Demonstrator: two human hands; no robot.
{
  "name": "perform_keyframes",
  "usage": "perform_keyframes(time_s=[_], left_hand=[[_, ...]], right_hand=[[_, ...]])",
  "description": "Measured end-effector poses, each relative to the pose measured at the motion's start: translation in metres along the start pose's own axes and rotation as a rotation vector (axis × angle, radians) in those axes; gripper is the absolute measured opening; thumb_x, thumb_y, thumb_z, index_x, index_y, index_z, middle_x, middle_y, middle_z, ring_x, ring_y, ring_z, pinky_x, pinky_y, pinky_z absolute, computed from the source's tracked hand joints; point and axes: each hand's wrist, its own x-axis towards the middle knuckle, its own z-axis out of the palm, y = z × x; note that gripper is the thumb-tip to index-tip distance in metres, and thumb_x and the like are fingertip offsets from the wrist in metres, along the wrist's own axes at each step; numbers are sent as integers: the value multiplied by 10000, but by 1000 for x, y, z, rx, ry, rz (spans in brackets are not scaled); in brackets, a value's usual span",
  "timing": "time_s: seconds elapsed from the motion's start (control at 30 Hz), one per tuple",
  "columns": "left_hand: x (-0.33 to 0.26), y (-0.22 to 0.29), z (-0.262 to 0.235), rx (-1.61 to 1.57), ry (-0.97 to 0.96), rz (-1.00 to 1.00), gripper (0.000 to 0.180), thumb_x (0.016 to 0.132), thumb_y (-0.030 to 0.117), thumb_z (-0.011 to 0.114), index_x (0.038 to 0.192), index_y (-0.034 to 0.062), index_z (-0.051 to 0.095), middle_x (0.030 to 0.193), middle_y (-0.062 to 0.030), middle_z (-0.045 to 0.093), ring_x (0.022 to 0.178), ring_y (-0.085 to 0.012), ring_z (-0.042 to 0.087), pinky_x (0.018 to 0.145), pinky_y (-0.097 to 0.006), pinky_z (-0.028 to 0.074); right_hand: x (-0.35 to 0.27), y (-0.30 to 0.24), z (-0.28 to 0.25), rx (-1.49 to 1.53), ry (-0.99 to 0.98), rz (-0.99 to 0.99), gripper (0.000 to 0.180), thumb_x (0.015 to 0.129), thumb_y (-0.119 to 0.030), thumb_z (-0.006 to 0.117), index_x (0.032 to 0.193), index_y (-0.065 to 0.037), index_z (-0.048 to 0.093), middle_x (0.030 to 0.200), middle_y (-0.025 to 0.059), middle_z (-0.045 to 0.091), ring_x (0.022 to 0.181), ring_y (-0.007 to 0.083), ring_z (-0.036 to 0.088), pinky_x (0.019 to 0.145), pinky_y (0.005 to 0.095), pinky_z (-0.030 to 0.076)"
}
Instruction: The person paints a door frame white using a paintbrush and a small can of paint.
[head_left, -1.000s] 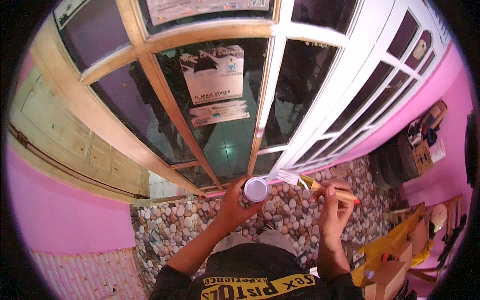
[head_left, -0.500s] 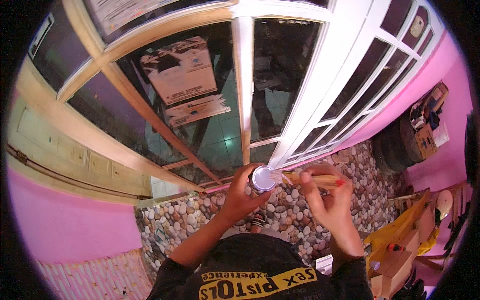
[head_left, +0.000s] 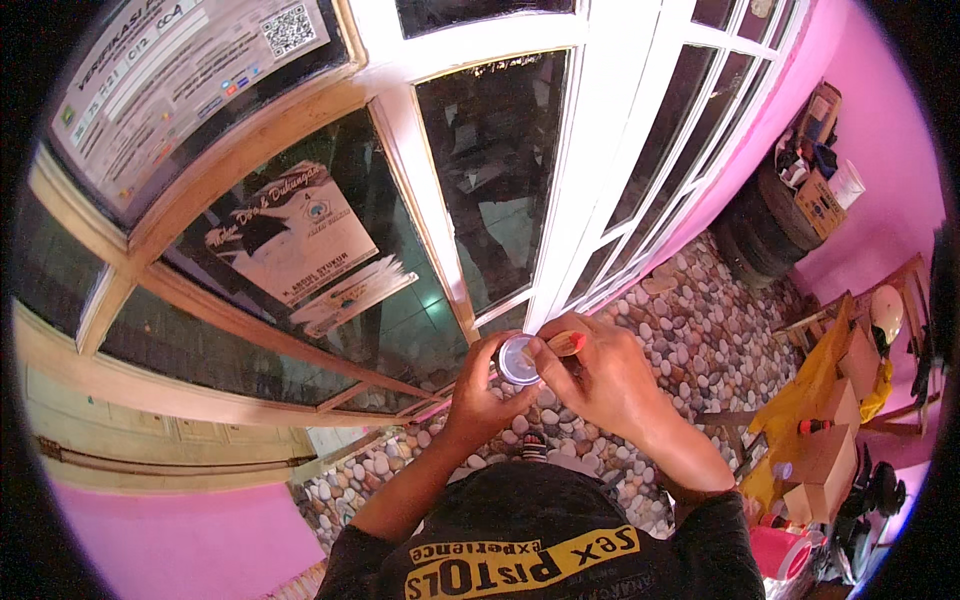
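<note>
The brush point(head_left: 566, 344) has steepened, right grip point(head_left: 605, 375) pinching it, left grip point(head_left: 476, 396) clasping the can point(head_left: 513, 365): likely dipping; lifting wants steadiness.

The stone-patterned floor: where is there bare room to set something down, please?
The floor is bare between the right hand, the white frame and the tires. A smaller patch lies between the left forearm and the pink wall. It is crowded at lower right, with the yellow sheet and cardboard box.
</note>
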Motion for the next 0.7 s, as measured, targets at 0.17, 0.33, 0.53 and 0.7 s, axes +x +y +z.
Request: perform_keyframes(time_s=[0.17,0.33,0.53,0.7], left_hand=[[12,-4,-15,20,-10,128,743,758,116,866,1401,30,505,1323,-191,583,1219,-338,615,1013,-423,504],[18,-8,-28,23,-21,160,727,756,123,869,1383,16,519,1319,-189,589,1206,-335,621,1009,-419,504],[21,-1,-34,19,-19,177,711,757,114,875,1371,10,531,1295,-182,603,1192,-323,628,998,-407,510],[21,-2,-37,53,0,211,711,752,117,897,1358,9,541,1279,-174,609,1171,-308,641,985,-391,516]], right_hand=[[12,-6,10,-32,24,46,135,928,-131,707,889,-1,699,875,143,707,753,355,685,687,427,536],[20,-16,16,-22,33,91,137,925,-130,712,897,4,697,864,147,704,749,364,681,685,431,535],[22,-16,17,-3,61,61,130,921,-132,709,926,-4,686,845,173,692,720,386,679,646,448,537],[17,-24,4,203,119,165,142,949,-142,694,930,-1,698,877,162,727,711,327,718,627,400,554]])
